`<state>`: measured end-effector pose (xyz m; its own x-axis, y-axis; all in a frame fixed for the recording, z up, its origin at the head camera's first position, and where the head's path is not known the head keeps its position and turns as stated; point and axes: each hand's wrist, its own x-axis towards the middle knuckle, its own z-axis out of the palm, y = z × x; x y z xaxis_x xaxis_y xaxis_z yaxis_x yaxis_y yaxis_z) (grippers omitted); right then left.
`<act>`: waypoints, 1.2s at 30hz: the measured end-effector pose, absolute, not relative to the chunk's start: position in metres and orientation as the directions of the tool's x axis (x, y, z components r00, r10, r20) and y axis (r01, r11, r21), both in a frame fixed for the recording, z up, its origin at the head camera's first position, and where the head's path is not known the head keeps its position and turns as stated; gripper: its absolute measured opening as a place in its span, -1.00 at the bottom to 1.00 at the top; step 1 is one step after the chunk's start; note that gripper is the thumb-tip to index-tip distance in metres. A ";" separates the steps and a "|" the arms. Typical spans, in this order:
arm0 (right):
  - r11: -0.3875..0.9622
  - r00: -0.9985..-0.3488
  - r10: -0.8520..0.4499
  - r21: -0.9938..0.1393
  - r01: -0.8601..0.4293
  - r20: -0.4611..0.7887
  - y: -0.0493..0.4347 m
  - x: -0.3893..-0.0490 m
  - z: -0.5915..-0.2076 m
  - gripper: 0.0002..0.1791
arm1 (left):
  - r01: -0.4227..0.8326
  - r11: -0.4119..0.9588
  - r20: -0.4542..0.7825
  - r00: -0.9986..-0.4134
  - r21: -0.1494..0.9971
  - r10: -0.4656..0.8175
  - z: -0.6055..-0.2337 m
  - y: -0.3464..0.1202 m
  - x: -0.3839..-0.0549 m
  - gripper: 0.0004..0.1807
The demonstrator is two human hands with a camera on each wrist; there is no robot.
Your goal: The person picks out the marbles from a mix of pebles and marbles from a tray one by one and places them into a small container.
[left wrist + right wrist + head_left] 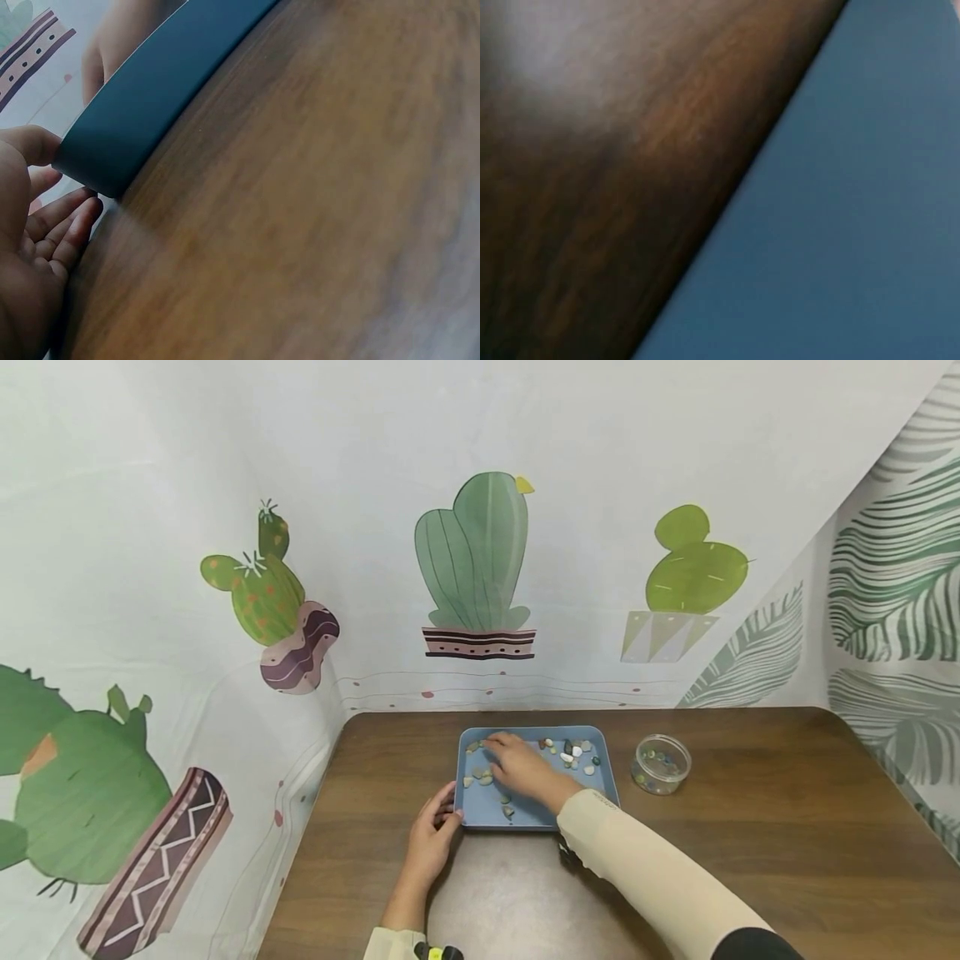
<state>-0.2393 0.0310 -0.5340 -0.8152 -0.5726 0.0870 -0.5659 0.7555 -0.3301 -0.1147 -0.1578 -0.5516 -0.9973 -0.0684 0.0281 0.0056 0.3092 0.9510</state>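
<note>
A shallow blue tray (535,817) holds small pebbles in loose groups. At its front left corner my left hand (431,831) holds the tray, thumb near the front and fingers along the side; the left wrist view shows this hand (37,225) against the tray's corner (112,150). Over the tray's left half reaches my right hand (521,764), its thumb apart from the fingers. Its fingertips are by the upper left pebbles (472,747); whether they touch one is too small to tell. Greyish pebbles (478,774) lie below that hand. In the right wrist view, the tray (840,210) fills the right side.
Mixed white, dark and brown pebbles (576,752) lie in the tray's right part. A round clear container (661,764) with small pieces inside stands right of the tray on the brown wooden table (757,793). Behind hangs a cactus-print cloth (585,527). A small dark object (567,853) shows beneath the right forearm.
</note>
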 end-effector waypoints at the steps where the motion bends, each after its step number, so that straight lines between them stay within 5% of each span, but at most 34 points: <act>1: 0.765 -0.818 -0.570 -0.311 -0.563 0.079 0.028 -0.240 -0.536 -0.45 | 0.007 0.306 0.029 -0.997 0.952 -0.069 -0.552 -0.158 -0.115 -0.48; 9: 0.807 -0.828 -0.554 -0.186 -0.560 0.088 0.009 -0.241 -0.539 -0.48 | 0.009 0.304 0.032 -0.997 0.953 -0.069 -0.550 -0.160 -0.115 -0.48; 36: 0.840 -0.843 -0.536 -0.069 -0.538 0.044 0.000 -0.248 -0.541 -0.60 | 0.024 0.301 0.048 -0.996 0.953 -0.072 -0.552 -0.157 -0.115 -0.48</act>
